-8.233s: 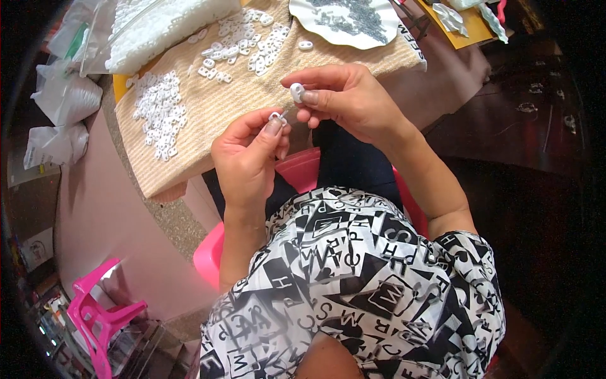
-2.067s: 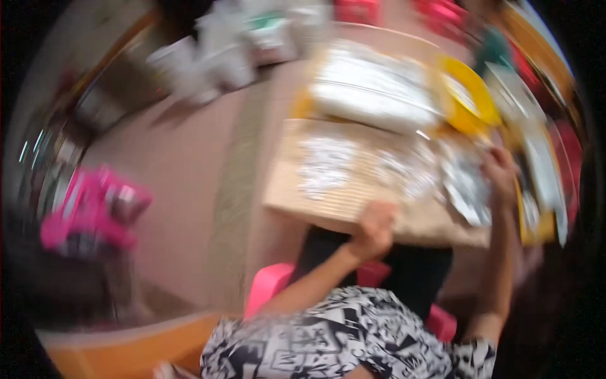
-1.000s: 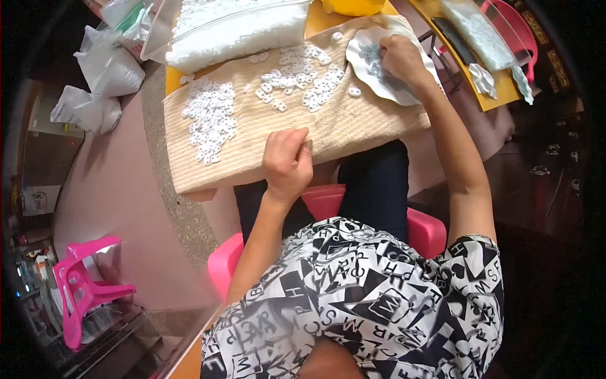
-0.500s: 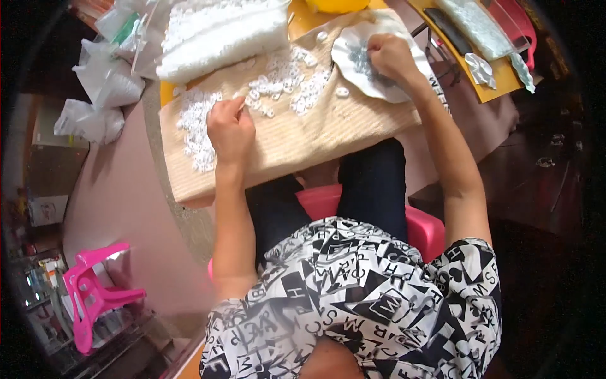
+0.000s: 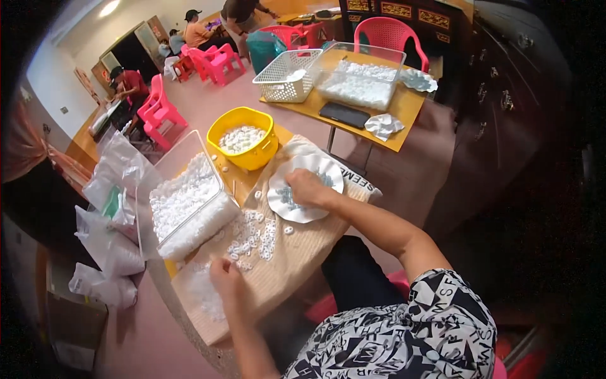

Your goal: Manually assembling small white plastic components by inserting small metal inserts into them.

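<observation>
My left hand (image 5: pixel 228 281) is closed, its fingers curled beside small white plastic pieces on a beige ribbed cloth (image 5: pixel 287 268). Whatever its fingertips hold is too small and blurred to make out. My right hand (image 5: pixel 306 187) rests over a white wavy-edged dish (image 5: pixel 319 213) with small greyish pieces in it. Its fingers are bent together into those pieces, and the fingertips are hidden. Between the hands lie scattered white two-holed pieces (image 5: pixel 268 240). A clear bin (image 5: pixel 211 218) heaped with white pieces stands beyond my left hand.
A yellow basin (image 5: pixel 262 151) with white pieces sits behind the cloth. A second table (image 5: pixel 404 129) holds a white basket (image 5: pixel 284 85), another clear bin (image 5: pixel 379 95) and a black phone-like slab (image 5: pixel 344 115). Plastic bags (image 5: pixel 104 240) are at the left; people and pink chairs (image 5: pixel 158 110) are farther back.
The view has swung upward and turned, bringing the room, the basin and the second table into sight. My right hand remains at the dish, my left by the white pieces, both still closed.
</observation>
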The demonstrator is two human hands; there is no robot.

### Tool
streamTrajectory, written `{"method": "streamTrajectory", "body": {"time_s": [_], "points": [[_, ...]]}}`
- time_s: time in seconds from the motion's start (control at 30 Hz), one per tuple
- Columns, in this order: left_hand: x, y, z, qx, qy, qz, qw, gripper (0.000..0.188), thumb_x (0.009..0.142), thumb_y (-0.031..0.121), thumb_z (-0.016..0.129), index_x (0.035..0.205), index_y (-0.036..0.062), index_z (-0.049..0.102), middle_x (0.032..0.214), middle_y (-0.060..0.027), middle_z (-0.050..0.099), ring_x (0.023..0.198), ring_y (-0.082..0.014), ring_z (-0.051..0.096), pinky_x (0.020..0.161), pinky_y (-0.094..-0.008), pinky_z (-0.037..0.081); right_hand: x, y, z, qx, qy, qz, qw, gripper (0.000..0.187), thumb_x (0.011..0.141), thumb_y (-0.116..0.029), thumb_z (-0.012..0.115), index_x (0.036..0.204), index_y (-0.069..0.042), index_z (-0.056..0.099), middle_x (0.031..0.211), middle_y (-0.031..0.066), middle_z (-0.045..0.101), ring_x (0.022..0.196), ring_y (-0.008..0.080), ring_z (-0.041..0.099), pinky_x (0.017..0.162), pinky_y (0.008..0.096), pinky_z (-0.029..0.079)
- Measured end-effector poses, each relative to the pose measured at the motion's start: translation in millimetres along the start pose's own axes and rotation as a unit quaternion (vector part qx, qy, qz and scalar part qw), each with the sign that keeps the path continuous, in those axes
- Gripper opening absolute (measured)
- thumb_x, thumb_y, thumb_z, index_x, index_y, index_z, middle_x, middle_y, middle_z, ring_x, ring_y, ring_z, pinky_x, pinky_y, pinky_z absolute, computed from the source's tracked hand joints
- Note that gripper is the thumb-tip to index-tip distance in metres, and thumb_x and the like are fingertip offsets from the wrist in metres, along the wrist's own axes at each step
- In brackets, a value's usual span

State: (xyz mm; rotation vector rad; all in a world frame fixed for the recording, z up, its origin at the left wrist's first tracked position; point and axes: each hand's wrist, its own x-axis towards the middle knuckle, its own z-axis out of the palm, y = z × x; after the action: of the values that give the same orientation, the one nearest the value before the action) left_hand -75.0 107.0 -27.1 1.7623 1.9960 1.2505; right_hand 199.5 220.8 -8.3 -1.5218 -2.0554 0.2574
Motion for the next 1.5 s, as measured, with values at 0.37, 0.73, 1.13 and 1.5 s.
{"method": "streamTrajectory", "body": {"time_s": [0.37, 0.73, 1.13, 1.5], "points": [[-22.6, 41.3, -16.0, -0.306, 0.010, -0.013, 0.952, 0.005, 0.074, -0.001, 0.061, 0.075, 0.0007, 0.057, 0.065, 0.0002, 0.053, 0.056, -0.0060, 0.047, 0.052, -0.0180, 0.038, 6.0, 1.1, 14.6, 0.051, 0.058, 0.045, 0.996, 0.010, 0.070, -0.009, 0.052, 0.077, -0.003, 0.058, 0.077, 0.0209, 0.058, 0.076, 0.0364, 0.056, 0.069, 0.0428, 0.044], [-66.7, 57.7, -13.1, -0.506, -0.039, -0.134, 0.851, 0.010, 0.071, -0.003, 0.061, 0.079, 0.0006, 0.057, 0.068, -0.0050, 0.058, 0.057, -0.0109, 0.052, 0.052, -0.0219, 0.042, -20.7, -0.4, 14.3, 0.037, 0.233, -0.074, 0.969, 0.010, 0.067, 0.005, 0.045, 0.073, -0.002, 0.050, 0.071, 0.0172, 0.052, 0.072, 0.0358, 0.051, 0.064, 0.0415, 0.041], [-81.9, 70.8, -19.7, -0.629, -0.074, -0.215, 0.743, 0.015, 0.077, -0.003, 0.056, 0.092, -0.0027, 0.055, 0.077, -0.0095, 0.057, 0.065, -0.0178, 0.054, 0.055, -0.0255, 0.042, -16.2, -11.9, -1.0, 0.103, 0.224, -0.012, 0.969, 0.005, 0.073, 0.000, 0.049, 0.078, -0.001, 0.050, 0.075, 0.0184, 0.055, 0.074, 0.0361, 0.053, 0.065, 0.0411, 0.043], [-85.2, 75.9, -27.0, -0.691, -0.105, -0.211, 0.684, 0.012, 0.077, -0.003, 0.054, 0.089, 0.0011, 0.056, 0.079, -0.0104, 0.057, 0.070, -0.0204, 0.054, 0.060, -0.0292, 0.043, -37.7, -96.3, -58.7, 0.372, 0.045, -0.002, 0.927, 0.005, 0.077, -0.002, 0.055, 0.081, 0.002, 0.056, 0.069, 0.0031, 0.057, 0.064, 0.0092, 0.054, 0.058, 0.0227, 0.045]]}}
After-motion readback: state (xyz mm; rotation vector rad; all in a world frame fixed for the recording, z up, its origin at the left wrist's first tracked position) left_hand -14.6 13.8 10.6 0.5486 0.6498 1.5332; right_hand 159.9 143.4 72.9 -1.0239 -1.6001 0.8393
